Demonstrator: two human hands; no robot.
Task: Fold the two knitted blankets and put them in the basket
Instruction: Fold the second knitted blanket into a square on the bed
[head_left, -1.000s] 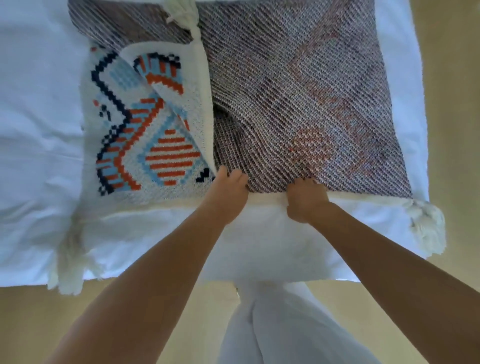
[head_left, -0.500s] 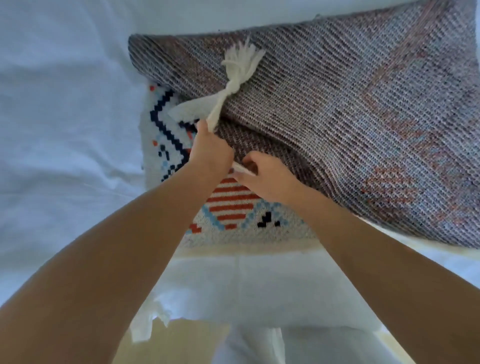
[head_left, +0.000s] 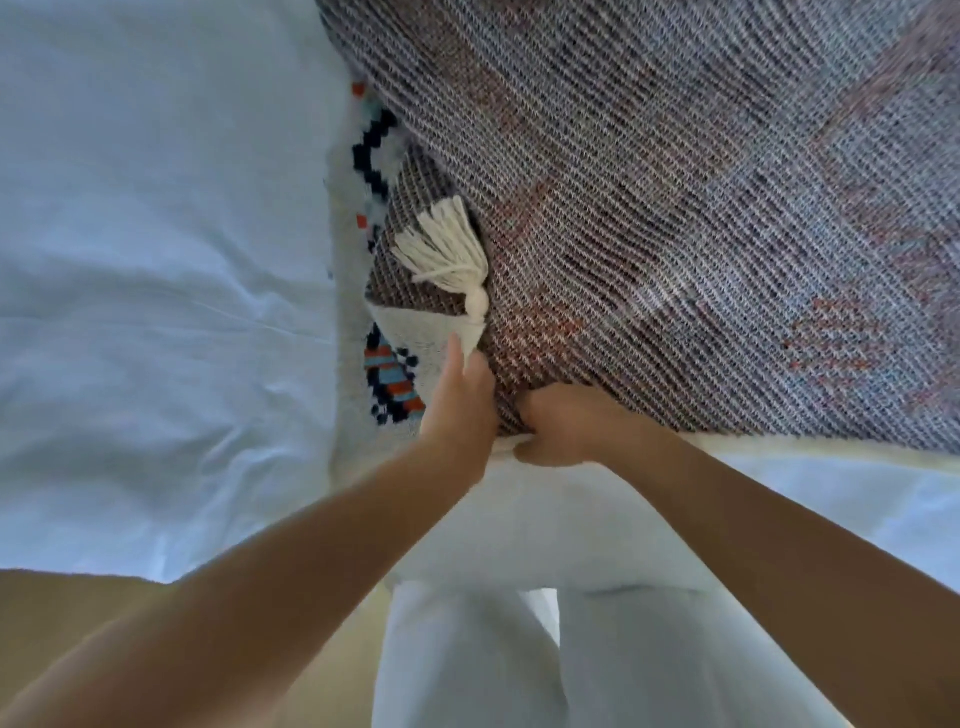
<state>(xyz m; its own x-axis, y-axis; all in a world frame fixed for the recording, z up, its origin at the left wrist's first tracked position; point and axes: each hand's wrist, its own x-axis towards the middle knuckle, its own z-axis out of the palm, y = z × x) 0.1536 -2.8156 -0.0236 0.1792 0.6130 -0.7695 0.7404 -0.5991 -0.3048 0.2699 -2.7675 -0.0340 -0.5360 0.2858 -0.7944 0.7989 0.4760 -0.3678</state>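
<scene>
A knitted blanket (head_left: 675, 208) lies on the white bed, its greyish speckled back side up over most of the right half. At its left edge a strip of the patterned front shows, white with navy, blue and orange shapes. A white tassel (head_left: 452, 260) on a folded corner rests on top. My left hand (head_left: 460, 405) pinches that corner just below the tassel. My right hand (head_left: 566, 426) is closed on the blanket's cream near edge beside it. No basket or second blanket is in view.
The white bedsheet (head_left: 156, 312) spreads wrinkled to the left and along the near edge. A tan floor (head_left: 67, 613) shows at the lower left. My white-clad legs (head_left: 571, 665) stand against the bed's near side.
The view has closed in and shifted. The tasselled corner has come toward me and to the right, covering more of the patterned side. Both hands have drawn back to the blanket's near edge.
</scene>
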